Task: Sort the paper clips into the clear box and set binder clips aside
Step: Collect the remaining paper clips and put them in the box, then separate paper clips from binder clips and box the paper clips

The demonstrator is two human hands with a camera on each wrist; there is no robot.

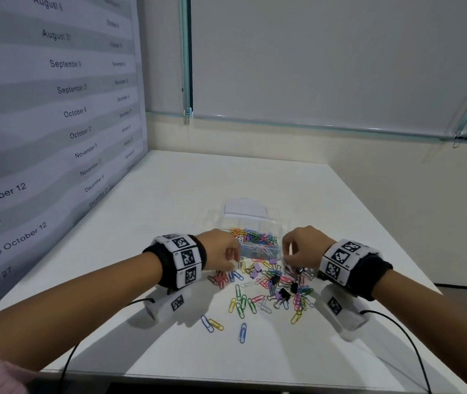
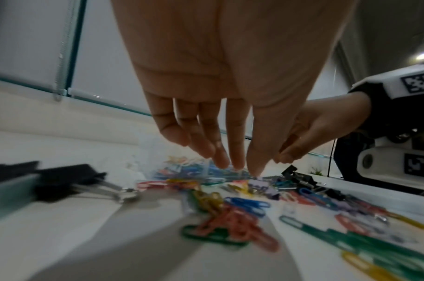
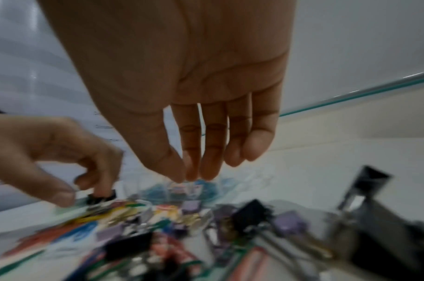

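Observation:
The clear box (image 1: 257, 250) stands mid-table, part full of coloured paper clips (image 1: 255, 236). In front of it lies a mixed pile (image 1: 277, 282) of paper clips with black binder clips (image 1: 283, 292) and purple binder clips (image 1: 256, 268). My left hand (image 1: 236, 263) reaches down at the pile's left end. In the right wrist view its fingertips (image 3: 102, 188) seem to pinch a small black binder clip (image 3: 102, 196). My right hand (image 1: 285, 260) points down by the box's right front corner, thumb and fingertips (image 3: 189, 171) drawn together. Blur hides whatever is between them.
Large black binder clips (image 2: 68, 176) lie apart to the left of my left hand. Stray paper clips (image 1: 212, 324) sit nearer the front edge. The box's lid (image 1: 245, 207) lies behind it. A wall with a printed date chart (image 1: 56, 123) borders the table's left side.

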